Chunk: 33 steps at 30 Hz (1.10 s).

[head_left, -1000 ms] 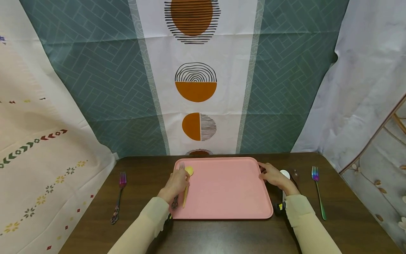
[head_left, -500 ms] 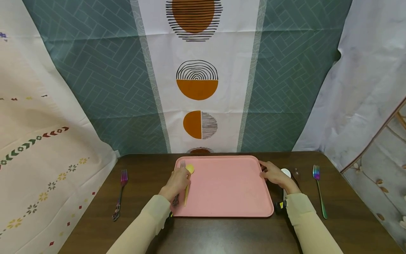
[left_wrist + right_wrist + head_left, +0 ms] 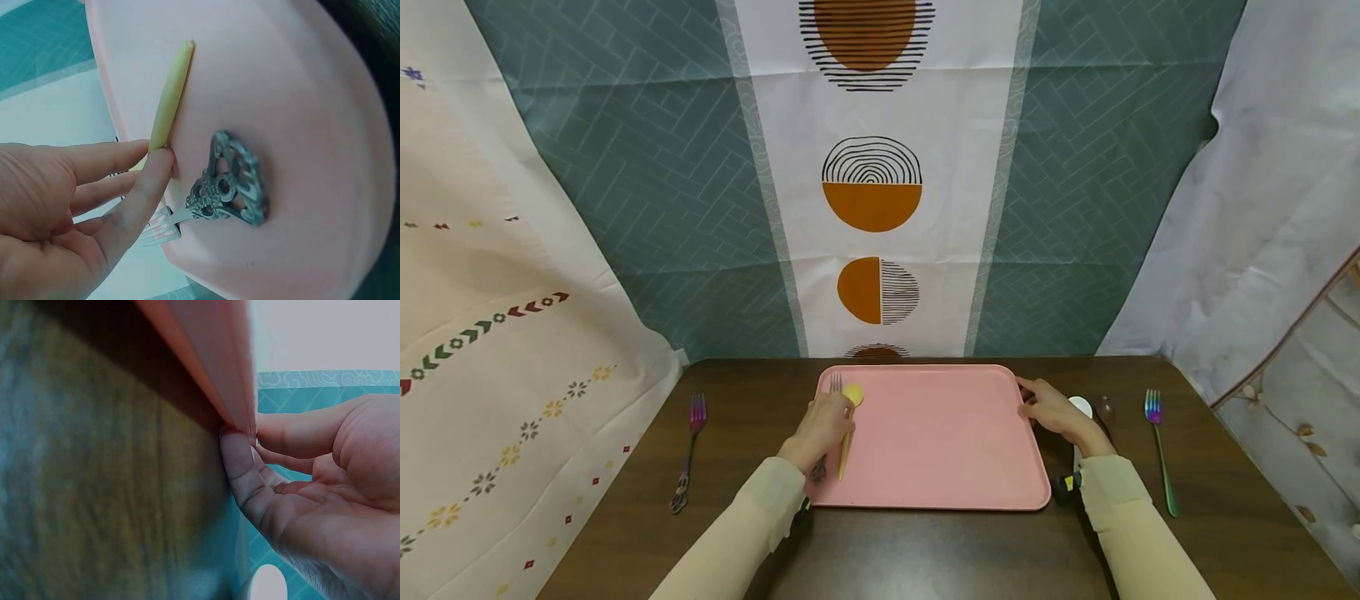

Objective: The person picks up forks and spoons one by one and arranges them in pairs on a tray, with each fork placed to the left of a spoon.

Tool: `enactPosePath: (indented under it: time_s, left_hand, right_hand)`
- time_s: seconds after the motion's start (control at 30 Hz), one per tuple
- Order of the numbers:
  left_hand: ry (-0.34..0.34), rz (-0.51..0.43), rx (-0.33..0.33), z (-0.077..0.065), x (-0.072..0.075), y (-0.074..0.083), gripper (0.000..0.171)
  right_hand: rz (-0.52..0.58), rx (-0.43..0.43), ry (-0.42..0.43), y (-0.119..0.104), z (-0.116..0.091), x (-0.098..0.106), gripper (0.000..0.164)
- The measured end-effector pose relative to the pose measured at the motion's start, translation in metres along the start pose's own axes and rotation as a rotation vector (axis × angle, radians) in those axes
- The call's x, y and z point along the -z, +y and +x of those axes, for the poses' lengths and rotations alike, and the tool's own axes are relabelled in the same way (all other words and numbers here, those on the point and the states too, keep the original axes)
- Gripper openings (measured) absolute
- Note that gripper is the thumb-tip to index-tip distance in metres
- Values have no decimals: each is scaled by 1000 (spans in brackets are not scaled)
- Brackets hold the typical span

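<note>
My left hand (image 3: 822, 427) is over the left side of a pink tray (image 3: 925, 442). Its thumb and index finger pinch the handle of a yellow spoon (image 3: 170, 103); the spoon's round bowl (image 3: 853, 394) points to the far side. Beside it on the tray lies a silver fork with an ornate openwork handle (image 3: 228, 184), partly covered by the hand in the head view. At the tray's right edge, my right hand (image 3: 1054, 410) pinches the rim (image 3: 228, 394) between thumb and fingers, near the far corner.
Left of the tray lies a purple fork (image 3: 697, 412) with an ornate handle. A white spoon (image 3: 1081, 406) and a dark brown spoon (image 3: 1103, 408) lie by the right wrist, partly hidden. Farther right is a rainbow-coloured fork (image 3: 1153, 408). Patterned cloths hang behind the wooden table (image 3: 940, 550).
The head view has shifted slightly, so everything sits a little higher and farther right. Both hands keep their holds on the yellow spoon and the tray.
</note>
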<state>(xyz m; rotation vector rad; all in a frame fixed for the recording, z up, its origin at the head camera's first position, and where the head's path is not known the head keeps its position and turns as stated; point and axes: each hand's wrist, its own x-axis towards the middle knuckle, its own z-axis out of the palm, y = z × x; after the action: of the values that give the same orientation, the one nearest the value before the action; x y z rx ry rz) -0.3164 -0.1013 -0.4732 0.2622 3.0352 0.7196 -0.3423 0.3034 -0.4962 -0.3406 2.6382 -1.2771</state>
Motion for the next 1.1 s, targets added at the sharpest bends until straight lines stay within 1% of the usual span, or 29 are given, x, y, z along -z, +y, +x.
enactPosePath:
  time_s: [0.03, 0.13, 0.2, 0.27, 0.37, 0.47, 0.5, 0.6, 0.67, 0.77, 0.87, 0.93, 1.1]
  left_hand:
    - [-2, -13, 12, 0, 0, 0, 2]
    - [-10, -44, 46, 0, 0, 1, 11]
    - [-15, -52, 55, -1, 0, 2, 11]
    - [-15, -41, 53, -1, 0, 3, 7]
    - [-13, -21, 41, -1, 0, 3, 6]
    - [-7, 9, 9, -1, 0, 2, 2]
    - [-7, 14, 1, -1, 0, 2, 3]
    - [-7, 22, -21, -1, 0, 2, 17]
    - [-6, 13, -24, -1, 0, 3, 24]
    - [3, 7, -30, -1, 0, 4, 31]
    - [10, 13, -32, -2, 0, 4, 33]
    - [6, 9, -21, -2, 1, 5, 33]
    - [3, 6, -5, -3, 1, 4, 26]
  right_hand:
    - [1, 1, 0, 0, 0, 1, 68]
    - [4, -2, 3, 0, -1, 1, 68]
    - [4, 5, -2, 1, 0, 2, 68]
    - [6, 0, 0, 1, 0, 2, 68]
    - [6, 6, -3, 2, 1, 1, 68]
    - [10, 7, -4, 3, 1, 1, 68]
    - [12, 11, -5, 3, 1, 1, 69]
    - [11, 19, -6, 3, 0, 1, 69]
    - [9, 22, -2, 3, 1, 2, 69]
    - [8, 24, 3, 3, 1, 1, 68]
    - [12, 20, 4, 3, 1, 1, 68]
    - [12, 21, 5, 3, 1, 1, 69]
    - [18, 22, 5, 0, -1, 1, 70]
